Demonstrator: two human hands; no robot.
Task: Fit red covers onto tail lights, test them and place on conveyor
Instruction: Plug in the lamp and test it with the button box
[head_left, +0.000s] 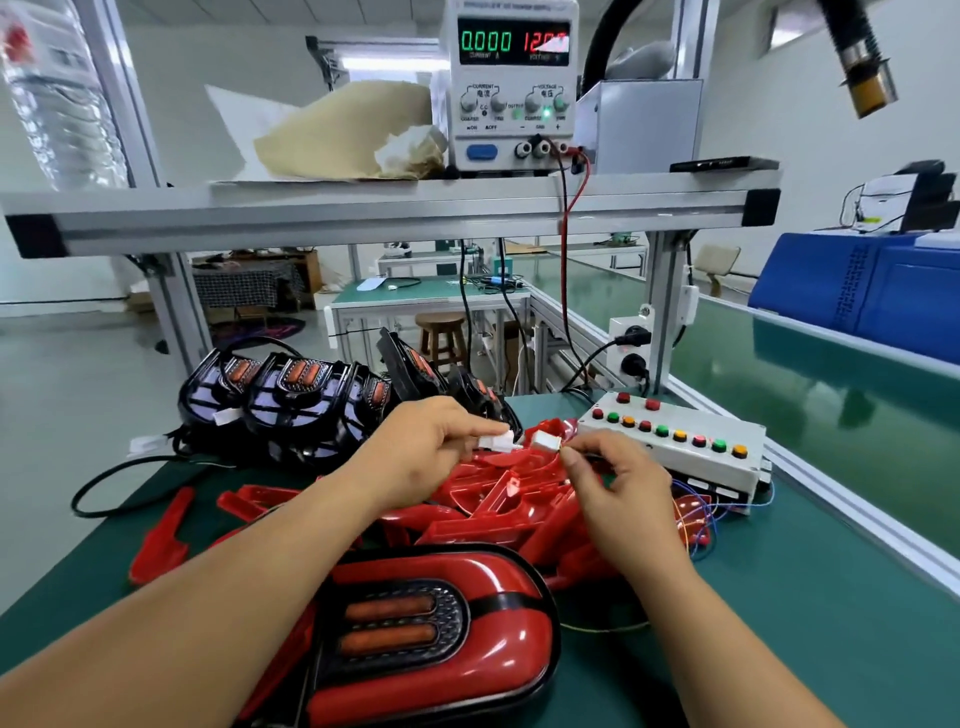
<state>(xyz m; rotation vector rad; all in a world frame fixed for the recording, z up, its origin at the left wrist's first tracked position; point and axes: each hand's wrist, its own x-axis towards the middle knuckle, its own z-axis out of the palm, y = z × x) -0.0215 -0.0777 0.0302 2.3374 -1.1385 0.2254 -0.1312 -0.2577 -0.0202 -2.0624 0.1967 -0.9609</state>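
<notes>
Two plugs almost meet, left hand (421, 441) pinching the left plug (500, 440), right hand (618, 483) the right plug (545, 442). Red-covered tail light (431, 623) lies below both wrists.

Factory assembly workshop, green-matted bench (779, 597) under an aluminium-profile shelf (395, 213), power supply (511, 83) with lit digits at upper centre, button test box (691, 462), green conveyor (805, 374) at right, heaps of tail lights (291, 400) and red covers (498, 509), further workstations (431, 293) and a stool (441, 332) behind

Wooden stool (441, 332), plastic bottle (57, 98)
</notes>
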